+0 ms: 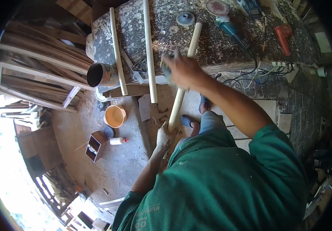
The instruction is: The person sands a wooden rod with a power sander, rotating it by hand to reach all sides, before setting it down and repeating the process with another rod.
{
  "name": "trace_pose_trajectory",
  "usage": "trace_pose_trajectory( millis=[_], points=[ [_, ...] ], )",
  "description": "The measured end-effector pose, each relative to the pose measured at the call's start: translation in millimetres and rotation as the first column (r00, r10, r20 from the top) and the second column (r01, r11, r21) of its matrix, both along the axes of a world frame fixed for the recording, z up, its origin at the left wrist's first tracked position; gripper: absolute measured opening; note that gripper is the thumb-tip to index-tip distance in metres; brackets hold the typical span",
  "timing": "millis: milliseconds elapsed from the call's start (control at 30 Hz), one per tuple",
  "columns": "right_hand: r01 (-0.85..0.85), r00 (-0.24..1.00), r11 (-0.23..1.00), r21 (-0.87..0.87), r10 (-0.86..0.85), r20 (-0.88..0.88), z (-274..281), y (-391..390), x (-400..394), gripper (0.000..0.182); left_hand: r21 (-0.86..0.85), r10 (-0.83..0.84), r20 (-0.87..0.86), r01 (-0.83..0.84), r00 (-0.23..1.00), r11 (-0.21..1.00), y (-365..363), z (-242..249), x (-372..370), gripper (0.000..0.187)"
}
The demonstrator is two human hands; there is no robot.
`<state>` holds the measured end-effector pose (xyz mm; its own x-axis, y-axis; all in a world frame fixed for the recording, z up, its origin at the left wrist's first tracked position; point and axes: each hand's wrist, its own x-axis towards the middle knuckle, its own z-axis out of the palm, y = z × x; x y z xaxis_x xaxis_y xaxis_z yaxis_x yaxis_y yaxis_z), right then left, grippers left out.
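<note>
A pale round wooden pole (pixel 177 109) slants from the workbench down toward my body. My left hand (pixel 164 135), dusted white, is closed around its near end. Farther up the pole, my right hand (pixel 183 70) is closed over a dark piece with a hint of yellow; blur keeps me from telling what it is. Two more pale wooden strips, a middle one (pixel 149 50) and a left one (pixel 117 54), lie over the bench edge to the left of the pole.
On the speckled workbench (pixel 216 50) lie a teal angle grinder (pixel 229 30), a round disc (pixel 185 18) and a red tool (pixel 283 38). Cables (pixel 246 77) hang at its front edge. A rusty can (pixel 102 74), orange bucket (pixel 115 116), white bottle (pixel 118 141) and wooden box (pixel 96 146) stand left.
</note>
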<state>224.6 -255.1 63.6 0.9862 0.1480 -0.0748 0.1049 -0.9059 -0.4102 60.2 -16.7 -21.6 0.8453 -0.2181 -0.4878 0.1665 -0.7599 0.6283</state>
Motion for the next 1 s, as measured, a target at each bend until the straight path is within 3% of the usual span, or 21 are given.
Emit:
trace_pose_trajectory(
  millis=[100,200,233,300,367,400,433,467,567,667,700,767,800,867,1000],
  points=[
    [-0.201,0.979,0.972,0.122,0.203,-0.003,21,13,-63,0.061,-0.115,-0.075,0.088,0.085,0.993,0.990,18,-47,-6,0.034],
    [-0.214,0.970,0.947,0.240,0.177,0.165,10,0,-104,0.061,-0.134,0.063,-0.447,-0.137,0.892,0.981,6,1,18,0.033],
    [-0.206,0.960,0.941,0.267,0.141,0.244,-3,-7,-112,0.063,-0.129,0.067,-0.464,-0.142,0.883,0.981,8,0,20,0.032],
    [0.024,0.990,0.941,0.338,-0.069,0.123,-26,-26,-111,0.069,-0.117,0.076,-0.493,-0.152,0.867,0.981,11,-3,24,0.029],
    [0.215,0.948,0.926,0.310,-0.274,0.160,-25,-46,-81,0.072,-0.131,0.065,-0.533,-0.158,0.844,0.979,10,-6,27,0.026],
    [0.287,0.896,0.946,0.153,-0.321,0.306,-33,-56,-59,0.076,-0.135,0.053,-0.556,-0.153,0.830,0.979,9,-6,25,0.025],
    [0.372,0.921,0.912,0.172,-0.387,0.056,-13,-69,-30,0.088,-0.156,0.054,-0.591,-0.180,0.805,0.971,9,-8,23,0.025],
    [0.341,0.924,0.903,0.262,-0.373,0.080,-32,-84,0,0.091,-0.177,0.051,-0.623,-0.204,0.781,0.963,7,-11,22,0.025],
    [0.304,0.951,0.944,-0.132,-0.309,-0.019,8,-88,65,0.080,-0.178,0.046,-0.644,-0.208,0.763,0.962,3,-7,21,0.027],
    [0.170,0.985,0.972,-0.162,-0.167,0.033,-16,-58,84,0.072,-0.128,0.089,-0.607,-0.208,0.790,0.970,1,-2,24,0.027],
    [0.142,0.985,0.989,-0.031,-0.144,-0.090,-17,-45,81,0.067,-0.112,0.102,-0.608,-0.212,0.787,0.971,0,3,27,0.027],
    [0.030,0.995,0.999,0.037,-0.026,-0.095,-8,-15,47,0.059,-0.094,0.114,-0.617,-0.217,0.778,0.972,0,6,31,0.027],
    [-0.056,0.998,0.998,-0.041,0.056,0.014,0,0,22,0.056,-0.093,0.111,-0.624,-0.215,0.774,0.972,1,4,32,0.027],
    [-0.146,0.989,0.984,0.104,0.145,0.016,12,16,-25,0.049,-0.102,0.095,-0.650,-0.210,0.754,0.972,7,-6,34,0.028],
    [-0.111,0.992,0.958,0.264,0.091,0.086,17,6,-78,0.051,-0.080,0.091,-0.678,-0.197,0.730,0.977,17,-21,43,0.027]
  ],
)
